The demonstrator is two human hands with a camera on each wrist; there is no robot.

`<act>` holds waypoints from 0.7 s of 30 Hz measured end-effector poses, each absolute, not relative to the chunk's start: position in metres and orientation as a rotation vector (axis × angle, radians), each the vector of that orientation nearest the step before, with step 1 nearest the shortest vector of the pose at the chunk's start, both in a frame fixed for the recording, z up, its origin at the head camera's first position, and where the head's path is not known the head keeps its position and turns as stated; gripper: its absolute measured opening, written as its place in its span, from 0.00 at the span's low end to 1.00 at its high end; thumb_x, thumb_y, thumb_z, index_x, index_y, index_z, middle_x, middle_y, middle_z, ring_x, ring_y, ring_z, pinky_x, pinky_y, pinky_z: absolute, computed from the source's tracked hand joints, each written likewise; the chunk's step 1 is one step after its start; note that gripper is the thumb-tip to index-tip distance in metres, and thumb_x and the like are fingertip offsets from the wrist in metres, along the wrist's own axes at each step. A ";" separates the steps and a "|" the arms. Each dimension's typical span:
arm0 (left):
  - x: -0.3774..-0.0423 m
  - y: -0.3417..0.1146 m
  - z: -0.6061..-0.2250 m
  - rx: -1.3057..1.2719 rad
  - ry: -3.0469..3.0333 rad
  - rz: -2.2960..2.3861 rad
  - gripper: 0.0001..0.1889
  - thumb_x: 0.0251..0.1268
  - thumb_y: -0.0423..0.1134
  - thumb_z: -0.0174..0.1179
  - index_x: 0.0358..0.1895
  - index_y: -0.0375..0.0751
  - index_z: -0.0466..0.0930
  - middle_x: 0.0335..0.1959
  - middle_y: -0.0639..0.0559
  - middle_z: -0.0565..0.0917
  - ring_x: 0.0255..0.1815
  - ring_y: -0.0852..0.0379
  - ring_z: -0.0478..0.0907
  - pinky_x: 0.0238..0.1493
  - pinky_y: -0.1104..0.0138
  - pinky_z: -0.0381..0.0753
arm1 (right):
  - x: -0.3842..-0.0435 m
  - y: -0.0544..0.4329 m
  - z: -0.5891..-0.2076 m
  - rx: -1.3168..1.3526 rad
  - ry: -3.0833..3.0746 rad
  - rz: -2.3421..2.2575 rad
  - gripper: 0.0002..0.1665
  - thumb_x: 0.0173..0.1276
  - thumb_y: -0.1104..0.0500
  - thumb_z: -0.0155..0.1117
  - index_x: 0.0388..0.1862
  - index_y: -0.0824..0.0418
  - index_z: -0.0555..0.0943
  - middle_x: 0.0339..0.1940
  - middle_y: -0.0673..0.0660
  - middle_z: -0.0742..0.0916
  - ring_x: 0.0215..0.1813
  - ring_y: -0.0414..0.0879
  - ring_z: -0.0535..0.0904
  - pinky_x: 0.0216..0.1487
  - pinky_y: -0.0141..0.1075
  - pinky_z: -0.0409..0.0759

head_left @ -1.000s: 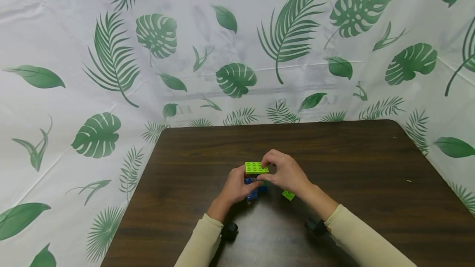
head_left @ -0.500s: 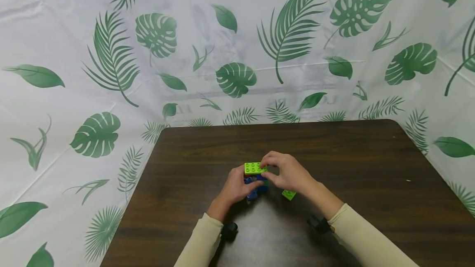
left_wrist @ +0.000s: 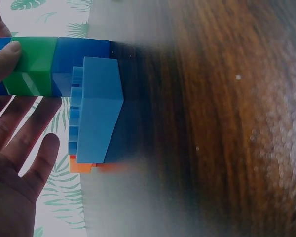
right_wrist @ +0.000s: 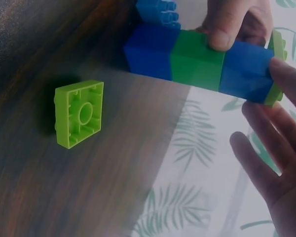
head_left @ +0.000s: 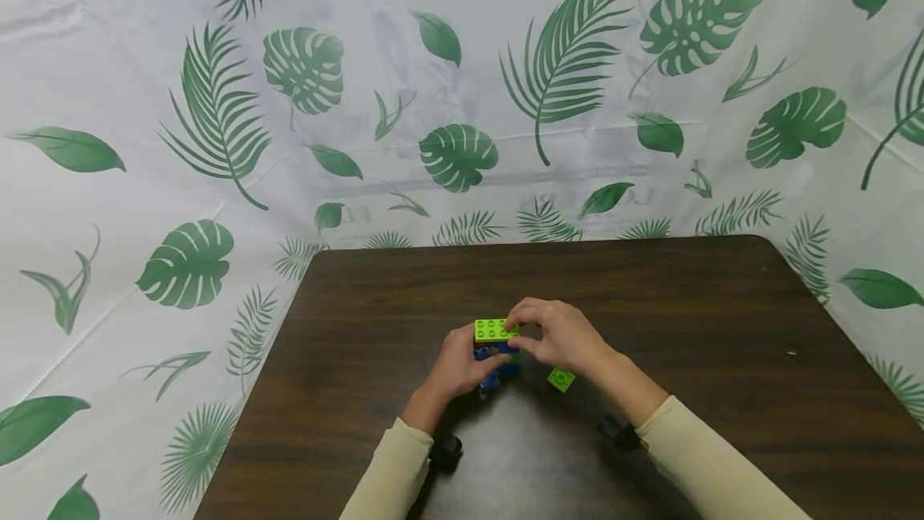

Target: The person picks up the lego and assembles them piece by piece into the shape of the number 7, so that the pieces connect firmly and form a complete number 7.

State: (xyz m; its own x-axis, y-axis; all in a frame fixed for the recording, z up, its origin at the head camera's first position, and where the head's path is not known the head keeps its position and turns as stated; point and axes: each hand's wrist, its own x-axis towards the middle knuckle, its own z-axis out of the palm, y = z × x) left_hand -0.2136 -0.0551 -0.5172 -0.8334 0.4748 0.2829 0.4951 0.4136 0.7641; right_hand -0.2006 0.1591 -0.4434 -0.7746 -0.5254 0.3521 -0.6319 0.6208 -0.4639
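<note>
A tower of building bricks stands upright on the table, with blue, green and blue bricks in its near column [right_wrist: 197, 57]. Across its top lies a lime green eight-stud brick [head_left: 490, 331]. My left hand [head_left: 458, 361] grips the tower from the left, its thumb against the green brick [left_wrist: 32, 69]. From the right, my right hand [head_left: 559, 335] pinches the lime brick's right end, thumb in front and fingers over the studs. A lighter blue brick [left_wrist: 99, 111] sits by the tower's foot, and a bit of an orange brick [left_wrist: 80, 164] shows beyond it.
A small square lime brick [head_left: 561, 379] lies on the dark wooden table [head_left: 650, 295], right of the tower and below my right hand. A white sheet with green leaves [head_left: 390, 175] hangs behind the table.
The lime brick has shifted slightly left and settled onto the tower's top. My right thumb has moved up from beneath it to its front side. The left hand keeps its hold.
</note>
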 end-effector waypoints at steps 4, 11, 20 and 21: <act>-0.213 -0.056 -0.517 -0.901 -2.619 -1.435 0.21 0.62 0.46 0.69 0.54 0.39 0.79 0.44 0.47 0.84 0.42 0.47 0.84 0.42 0.57 0.84 | -0.200 0.159 -0.445 0.944 -2.692 0.825 0.11 0.59 0.54 0.76 0.42 0.48 0.86 0.44 0.42 0.84 0.41 0.44 0.83 0.43 0.41 0.82; -0.215 -0.056 -0.516 -0.901 -2.604 -1.422 0.20 0.61 0.45 0.70 0.53 0.40 0.80 0.44 0.47 0.84 0.43 0.48 0.84 0.44 0.57 0.83 | -0.200 0.155 -0.440 0.959 -2.685 0.751 0.11 0.59 0.55 0.76 0.40 0.48 0.85 0.44 0.44 0.84 0.38 0.45 0.83 0.41 0.42 0.82; -0.214 -0.056 -0.516 -0.913 -2.622 -1.427 0.21 0.61 0.44 0.69 0.54 0.39 0.79 0.45 0.46 0.84 0.44 0.47 0.84 0.45 0.56 0.83 | -0.196 0.156 -0.446 0.906 -2.683 0.752 0.13 0.61 0.54 0.75 0.44 0.49 0.84 0.45 0.45 0.86 0.40 0.46 0.84 0.40 0.43 0.83; -0.215 -0.056 -0.517 -0.916 -2.621 -1.420 0.21 0.61 0.45 0.69 0.54 0.39 0.79 0.45 0.47 0.84 0.44 0.48 0.84 0.46 0.57 0.83 | -0.196 0.156 -0.447 0.901 -2.679 0.752 0.13 0.61 0.53 0.75 0.45 0.49 0.84 0.45 0.45 0.86 0.41 0.46 0.84 0.40 0.42 0.83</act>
State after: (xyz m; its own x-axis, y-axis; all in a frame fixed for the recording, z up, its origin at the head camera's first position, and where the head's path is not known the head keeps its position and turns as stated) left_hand -0.2148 -0.0562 -0.5167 -0.8273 0.4832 0.2866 0.5040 0.4128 0.7587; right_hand -0.1962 0.1561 -0.4472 -0.7891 -0.5022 0.3538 -0.6129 0.6818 -0.3993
